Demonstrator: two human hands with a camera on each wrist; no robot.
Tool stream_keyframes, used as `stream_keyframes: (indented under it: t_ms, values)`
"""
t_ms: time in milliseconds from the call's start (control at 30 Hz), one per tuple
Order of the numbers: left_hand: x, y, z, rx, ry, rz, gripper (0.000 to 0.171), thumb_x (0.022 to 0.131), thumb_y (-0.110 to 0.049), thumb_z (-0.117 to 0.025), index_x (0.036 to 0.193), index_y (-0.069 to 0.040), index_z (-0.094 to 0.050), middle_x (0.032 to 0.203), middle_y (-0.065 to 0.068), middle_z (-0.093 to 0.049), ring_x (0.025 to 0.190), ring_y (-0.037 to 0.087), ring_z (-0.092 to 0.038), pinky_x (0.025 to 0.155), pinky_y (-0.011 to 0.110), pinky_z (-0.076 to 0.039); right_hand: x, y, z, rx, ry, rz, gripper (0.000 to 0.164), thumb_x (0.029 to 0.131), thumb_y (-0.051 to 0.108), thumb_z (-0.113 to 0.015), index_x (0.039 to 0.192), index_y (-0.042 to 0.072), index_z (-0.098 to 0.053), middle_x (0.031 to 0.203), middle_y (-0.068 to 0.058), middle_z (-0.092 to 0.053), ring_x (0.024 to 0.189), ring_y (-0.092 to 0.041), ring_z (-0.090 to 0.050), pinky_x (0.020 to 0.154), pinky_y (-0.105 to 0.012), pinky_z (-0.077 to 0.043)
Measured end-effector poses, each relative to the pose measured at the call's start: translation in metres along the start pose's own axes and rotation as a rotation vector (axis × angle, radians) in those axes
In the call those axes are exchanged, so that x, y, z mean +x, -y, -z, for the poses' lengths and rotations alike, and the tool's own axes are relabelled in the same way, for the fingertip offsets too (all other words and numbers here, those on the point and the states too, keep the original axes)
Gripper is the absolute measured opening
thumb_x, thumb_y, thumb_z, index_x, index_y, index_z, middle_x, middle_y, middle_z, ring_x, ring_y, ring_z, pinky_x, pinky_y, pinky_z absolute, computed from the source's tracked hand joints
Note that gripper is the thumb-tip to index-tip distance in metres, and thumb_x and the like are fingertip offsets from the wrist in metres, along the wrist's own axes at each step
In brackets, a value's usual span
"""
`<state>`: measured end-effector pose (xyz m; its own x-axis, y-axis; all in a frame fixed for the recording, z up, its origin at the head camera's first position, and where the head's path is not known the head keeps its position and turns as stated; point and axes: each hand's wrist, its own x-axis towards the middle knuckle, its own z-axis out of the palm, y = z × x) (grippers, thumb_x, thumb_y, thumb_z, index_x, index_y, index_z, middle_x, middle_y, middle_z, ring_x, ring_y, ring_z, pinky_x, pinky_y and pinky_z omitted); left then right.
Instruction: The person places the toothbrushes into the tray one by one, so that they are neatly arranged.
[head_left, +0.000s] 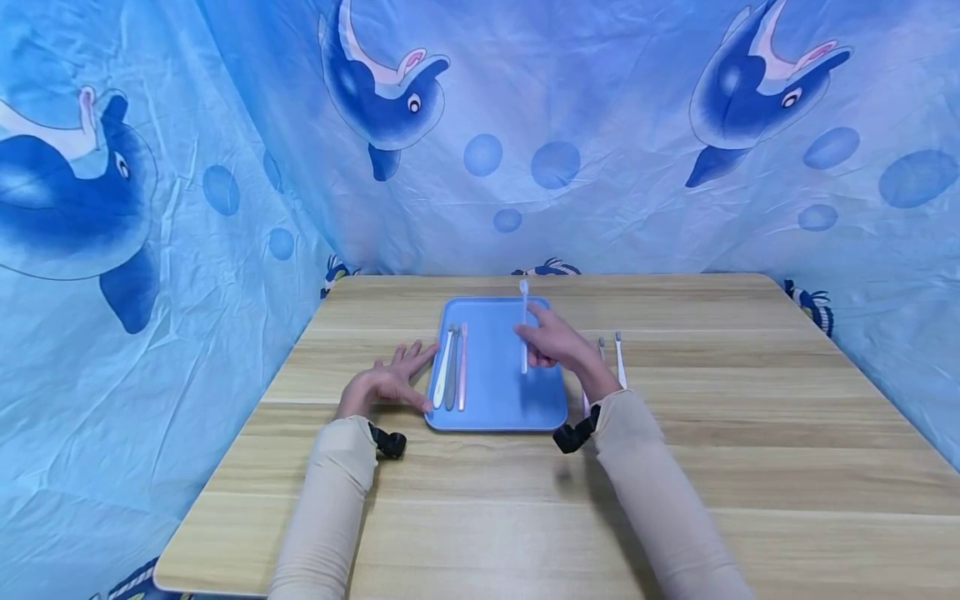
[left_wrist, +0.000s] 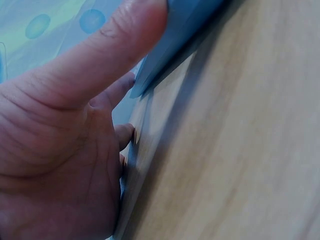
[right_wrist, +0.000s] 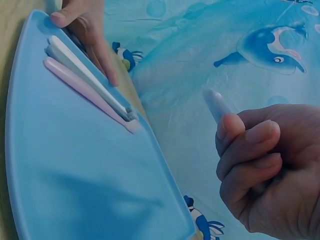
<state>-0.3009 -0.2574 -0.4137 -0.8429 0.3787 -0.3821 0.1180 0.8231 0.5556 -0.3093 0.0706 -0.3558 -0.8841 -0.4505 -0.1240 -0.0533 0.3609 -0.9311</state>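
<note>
My right hand (head_left: 553,340) pinches a pale toothbrush (head_left: 524,360) by its handle, above the right part of a blue tray (head_left: 491,392). Its head points toward the far edge of the table. In the right wrist view, only the handle's end (right_wrist: 215,102) pokes out past the curled fingers. With fingers spread, my left hand (head_left: 392,383) rests at the tray's left edge, thumb near the front corner. Side by side along the tray's left side lie a white toothbrush (head_left: 443,371), a grey toothbrush (head_left: 452,375) and a pink toothbrush (head_left: 462,371).
Right of the tray, a white toothbrush (head_left: 620,362) and a grey-headed toothbrush (head_left: 602,343) lie on the wooden table (head_left: 487,517), partly hidden behind my right wrist. A blue dolphin-print curtain (head_left: 480,225) hangs behind the table and along its left side.
</note>
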Motion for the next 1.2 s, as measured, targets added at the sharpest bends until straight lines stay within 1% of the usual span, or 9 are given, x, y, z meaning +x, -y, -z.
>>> stream_keyframes:
  t_ms: [67, 167, 300, 400, 533, 800, 1033, 1200]
  values:
    - [0.0, 0.0, 0.0, 0.006, 0.0, -0.001, 0.131, 0.068, -0.054, -0.087, 0.163, -0.028, -0.001, 0.169, 0.017, 0.016, 0.153, 0.045, 0.022, 0.115, 0.075, 0.015, 0.001, 0.001, -0.002, -0.008, 0.001, 0.0, 0.047, 0.107, 0.021, -0.044, 0.15, 0.009, -0.028, 0.051, 0.001, -0.054, 0.039, -0.009, -0.045, 0.04, -0.021, -0.034]
    - [0.001, 0.0, 0.0, 0.013, 0.001, -0.003, 0.131, 0.068, -0.055, -0.087, 0.163, -0.028, -0.001, 0.169, 0.017, 0.017, 0.153, 0.046, 0.022, 0.115, 0.075, 0.015, 0.004, 0.002, -0.005, -0.01, 0.0, -0.009, 0.054, 0.107, 0.022, -0.044, 0.155, 0.009, -0.022, 0.052, 0.0, -0.054, 0.039, -0.01, -0.046, 0.04, -0.021, -0.033]
    - [0.001, -0.001, 0.0, 0.011, 0.003, -0.002, 0.13, 0.068, -0.054, -0.087, 0.163, -0.028, -0.001, 0.169, 0.016, 0.017, 0.153, 0.046, 0.022, 0.115, 0.075, 0.015, 0.006, 0.002, -0.01, -0.008, 0.003, -0.03, 0.067, 0.107, 0.022, -0.044, 0.161, 0.009, -0.007, 0.052, 0.0, -0.055, 0.039, -0.01, -0.046, 0.04, -0.021, -0.032]
    - [0.001, -0.001, 0.0, 0.009, 0.003, -0.003, 0.13, 0.069, -0.053, -0.087, 0.163, -0.028, -0.001, 0.169, 0.016, 0.017, 0.153, 0.046, 0.022, 0.115, 0.076, 0.015, 0.007, 0.002, -0.014, -0.014, -0.002, -0.045, 0.072, 0.107, 0.023, -0.044, 0.162, 0.009, 0.0, 0.051, 0.0, -0.055, 0.038, -0.01, -0.045, 0.04, -0.022, -0.032]
    - [0.0, -0.001, 0.0, 0.011, 0.0, -0.005, 0.13, 0.068, -0.053, -0.087, 0.163, -0.027, -0.001, 0.169, 0.017, 0.017, 0.153, 0.046, 0.022, 0.115, 0.076, 0.014, 0.008, 0.002, -0.018, -0.026, -0.007, -0.053, 0.072, 0.107, 0.024, -0.044, 0.162, 0.009, 0.0, 0.052, 0.0, -0.055, 0.039, -0.011, -0.046, 0.041, -0.022, -0.032]
    - [0.001, 0.0, -0.001, 0.018, -0.008, -0.002, 0.132, 0.066, -0.056, -0.087, 0.163, -0.029, -0.002, 0.169, 0.016, 0.016, 0.154, 0.045, 0.022, 0.115, 0.075, 0.015, 0.013, -0.002, -0.025, -0.022, 0.003, -0.039, 0.073, 0.107, 0.025, -0.046, 0.162, 0.009, -0.002, 0.053, -0.001, -0.056, 0.039, -0.01, -0.046, 0.04, -0.021, -0.034]
    - [0.001, 0.001, -0.003, 0.026, -0.008, -0.014, 0.13, 0.068, -0.055, -0.086, 0.163, -0.028, -0.001, 0.169, 0.017, 0.016, 0.153, 0.046, 0.021, 0.115, 0.076, 0.014, 0.016, -0.003, -0.032, -0.042, 0.002, -0.052, 0.072, 0.107, 0.026, -0.046, 0.162, 0.009, -0.004, 0.054, -0.001, -0.057, 0.039, -0.01, -0.047, 0.041, -0.023, -0.035]
    - [0.001, 0.001, -0.004, 0.032, -0.014, -0.013, 0.13, 0.069, -0.054, -0.086, 0.163, -0.027, -0.001, 0.169, 0.017, 0.016, 0.153, 0.046, 0.021, 0.115, 0.076, 0.014, 0.017, -0.003, -0.038, -0.059, 0.006, -0.067, 0.073, 0.107, 0.027, -0.046, 0.162, 0.009, -0.003, 0.054, 0.0, -0.058, 0.04, -0.009, -0.047, 0.04, -0.021, -0.036]
